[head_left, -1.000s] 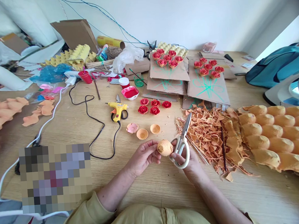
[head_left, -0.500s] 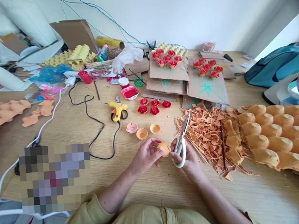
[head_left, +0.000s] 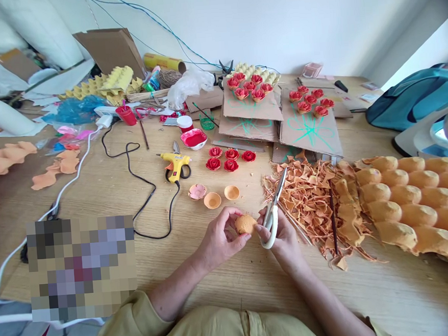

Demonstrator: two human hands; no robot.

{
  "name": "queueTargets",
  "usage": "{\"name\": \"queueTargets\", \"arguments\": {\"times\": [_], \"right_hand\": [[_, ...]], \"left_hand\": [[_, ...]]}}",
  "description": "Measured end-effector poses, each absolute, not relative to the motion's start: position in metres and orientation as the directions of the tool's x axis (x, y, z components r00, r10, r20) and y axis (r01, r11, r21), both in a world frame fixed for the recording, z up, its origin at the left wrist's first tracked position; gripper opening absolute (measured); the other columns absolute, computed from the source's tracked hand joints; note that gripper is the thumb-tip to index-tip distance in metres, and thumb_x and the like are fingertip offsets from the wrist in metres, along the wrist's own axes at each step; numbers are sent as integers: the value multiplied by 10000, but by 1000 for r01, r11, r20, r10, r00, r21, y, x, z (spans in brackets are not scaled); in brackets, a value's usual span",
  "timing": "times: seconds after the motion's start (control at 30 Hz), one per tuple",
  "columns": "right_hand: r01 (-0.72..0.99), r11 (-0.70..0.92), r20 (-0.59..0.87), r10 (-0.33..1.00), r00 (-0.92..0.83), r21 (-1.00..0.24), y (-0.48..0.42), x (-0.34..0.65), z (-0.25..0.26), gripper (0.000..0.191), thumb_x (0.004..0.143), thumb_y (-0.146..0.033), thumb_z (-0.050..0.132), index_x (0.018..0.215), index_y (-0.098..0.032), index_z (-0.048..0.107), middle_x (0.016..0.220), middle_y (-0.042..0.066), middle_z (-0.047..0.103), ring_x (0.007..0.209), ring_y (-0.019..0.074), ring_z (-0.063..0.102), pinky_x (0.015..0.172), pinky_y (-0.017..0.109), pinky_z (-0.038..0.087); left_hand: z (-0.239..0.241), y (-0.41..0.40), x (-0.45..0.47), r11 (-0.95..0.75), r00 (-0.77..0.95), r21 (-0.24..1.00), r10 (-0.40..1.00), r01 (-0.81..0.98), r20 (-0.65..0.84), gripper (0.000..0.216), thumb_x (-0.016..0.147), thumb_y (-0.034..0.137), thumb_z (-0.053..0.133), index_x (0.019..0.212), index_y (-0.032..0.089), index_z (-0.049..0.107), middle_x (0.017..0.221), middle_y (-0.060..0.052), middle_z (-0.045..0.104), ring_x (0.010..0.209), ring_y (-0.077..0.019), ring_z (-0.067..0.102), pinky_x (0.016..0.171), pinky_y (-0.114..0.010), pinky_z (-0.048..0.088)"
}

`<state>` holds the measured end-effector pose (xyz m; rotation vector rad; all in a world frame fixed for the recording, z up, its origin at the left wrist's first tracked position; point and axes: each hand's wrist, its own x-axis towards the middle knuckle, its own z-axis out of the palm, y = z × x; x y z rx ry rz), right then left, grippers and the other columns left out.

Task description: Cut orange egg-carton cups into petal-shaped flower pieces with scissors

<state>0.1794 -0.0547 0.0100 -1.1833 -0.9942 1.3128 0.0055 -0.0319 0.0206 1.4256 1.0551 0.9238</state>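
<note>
An orange cup (head_left: 245,224) is pinched between the fingers of the left hand (head_left: 219,237), just left of the scrap pile (head_left: 310,195), above the table (head_left: 370,291). Scissors (head_left: 272,210) are grasped in the right hand (head_left: 285,240), blades closed and pointing up along the pile's left edge, while the thumb touches the cup. Farther left of the pile, a glue gun (head_left: 175,163) is laid; on the pile's right, touching it, an egg tray (head_left: 410,201) is seen.

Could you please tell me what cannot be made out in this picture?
Head view:
Pixelated patch on the table: blurred, contents unreadable.
Egg tray: cut off by the right edge.
Orange cup: partly hidden by the left hand.
Scissors: handles partly covered by the right hand.
</note>
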Motion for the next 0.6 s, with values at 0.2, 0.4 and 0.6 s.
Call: {"name": "queueTargets", "arguments": {"times": [0.2,0.4,0.6], "right_hand": [[-182,-86,-89,996,13,-980,-52,184,17,345,811,-415,741,1035,-237,549,811,-16,588,645,129,493,585,247,396],[-99,-94,-88,994,-65,-991,-54,189,20,342,863,-517,653,1027,-232,556,739,-10,571,647,154,500,590,265,394],[27,-93,-97,968,-230,-995,-57,191,24,399,839,-613,608,863,-218,557,679,-12,525,584,149,442,525,257,340]], "left_hand": [[17,-25,2,211,361,968,920,-135,-150,379,797,373,692,1068,205,488,984,-43,623,729,-142,632,479,-192,504],[21,-16,-6,302,376,900,910,-314,-174,391,819,429,672,1074,190,496,1008,-38,612,709,-136,646,443,-190,517],[21,-15,-11,284,304,871,938,-401,-166,446,810,470,679,1118,181,535,976,-36,601,722,-130,637,441,-172,504]]}}
